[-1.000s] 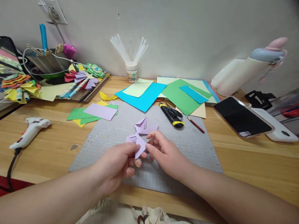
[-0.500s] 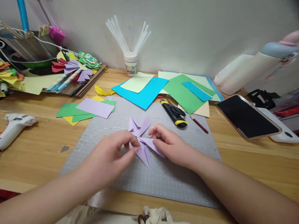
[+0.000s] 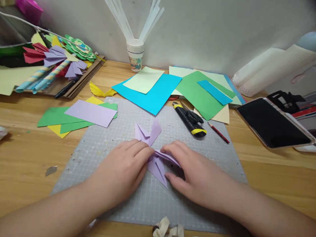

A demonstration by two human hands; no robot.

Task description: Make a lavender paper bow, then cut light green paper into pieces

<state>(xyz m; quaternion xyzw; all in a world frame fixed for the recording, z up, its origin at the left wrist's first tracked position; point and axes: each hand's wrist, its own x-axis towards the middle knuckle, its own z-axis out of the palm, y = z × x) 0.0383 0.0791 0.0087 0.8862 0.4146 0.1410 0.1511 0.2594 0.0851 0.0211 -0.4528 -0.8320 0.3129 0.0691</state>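
Lilac folded paper on mat beneath left hand and right hand, palms down, fingers flat

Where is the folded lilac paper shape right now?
In the head view, the folded lilac paper shape lies centrally on the grey cutting mat, held between the left hand and right hand.

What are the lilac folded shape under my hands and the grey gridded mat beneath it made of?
The lilac folded shape looks like thin matte paper: sharp creases, flat pointed flaps. The grey gridded mat seems a matte plastic or rubber cutting mat, judging by its printed grid and scuffs.
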